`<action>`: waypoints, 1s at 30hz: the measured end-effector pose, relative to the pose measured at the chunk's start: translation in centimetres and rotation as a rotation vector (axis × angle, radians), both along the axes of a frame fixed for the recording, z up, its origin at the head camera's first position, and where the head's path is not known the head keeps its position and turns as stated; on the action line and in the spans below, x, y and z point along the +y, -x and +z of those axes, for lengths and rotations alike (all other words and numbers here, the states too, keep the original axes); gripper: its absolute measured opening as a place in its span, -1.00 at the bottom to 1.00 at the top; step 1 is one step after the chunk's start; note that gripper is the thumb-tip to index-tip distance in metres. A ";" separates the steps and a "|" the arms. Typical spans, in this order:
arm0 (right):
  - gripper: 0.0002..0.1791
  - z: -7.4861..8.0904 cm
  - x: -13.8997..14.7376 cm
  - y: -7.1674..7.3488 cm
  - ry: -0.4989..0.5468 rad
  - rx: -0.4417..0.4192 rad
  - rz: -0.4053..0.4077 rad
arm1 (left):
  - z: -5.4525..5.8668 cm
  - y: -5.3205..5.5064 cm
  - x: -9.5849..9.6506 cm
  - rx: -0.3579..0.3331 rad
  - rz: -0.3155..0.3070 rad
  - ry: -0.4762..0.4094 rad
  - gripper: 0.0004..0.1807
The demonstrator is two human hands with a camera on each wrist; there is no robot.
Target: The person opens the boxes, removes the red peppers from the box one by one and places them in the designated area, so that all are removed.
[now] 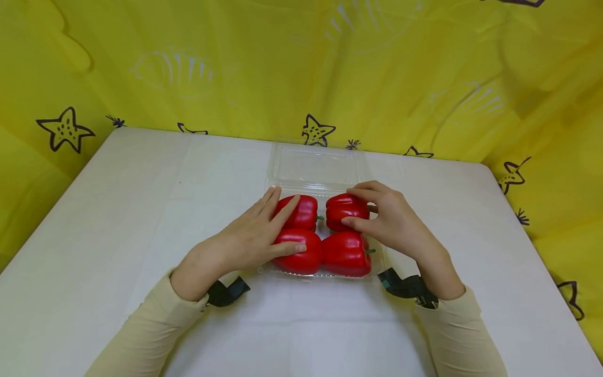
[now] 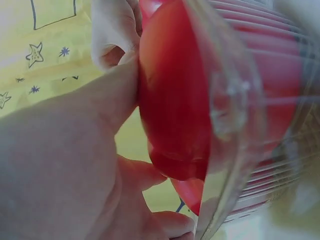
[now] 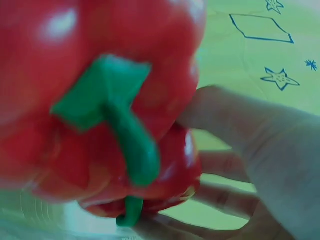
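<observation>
Red bell peppers with green stems sit two by two in a clear plastic clamshell box [image 1: 379,260]. My right hand [image 1: 390,213] grips the back right pepper [image 1: 343,211], thumb on its near side and fingers over its far side. Fairly straight and spread, the fingers of my left hand [image 1: 249,235] rest on the left pair. Its thumb lies across the front left pepper [image 1: 301,263], and its index finger touches the back left pepper [image 1: 306,209]. Beside the right hand is the front right pepper [image 1: 344,255], whose stem [image 3: 132,140] looms large in the right wrist view.
The box's clear lid [image 1: 320,165] lies folded back toward the far table edge. A white-covered table [image 1: 118,225] spreads around the box. Behind it hangs a yellow curtain [image 1: 264,68] with drawn stars and fish. Black straps [image 1: 405,285] sit at both wrists.
</observation>
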State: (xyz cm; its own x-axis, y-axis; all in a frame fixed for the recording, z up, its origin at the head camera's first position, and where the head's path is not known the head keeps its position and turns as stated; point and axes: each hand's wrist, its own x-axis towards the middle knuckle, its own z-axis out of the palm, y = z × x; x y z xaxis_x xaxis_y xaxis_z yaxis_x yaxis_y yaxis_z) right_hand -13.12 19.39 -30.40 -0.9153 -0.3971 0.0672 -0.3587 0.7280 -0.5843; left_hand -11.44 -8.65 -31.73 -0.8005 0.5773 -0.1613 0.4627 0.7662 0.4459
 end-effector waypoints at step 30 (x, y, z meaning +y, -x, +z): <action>-0.42 0.3 0.8 -0.3 0.069 0.049 0.013 | 0.1 -0.4 0.3 -0.034 0.028 -0.028 0.05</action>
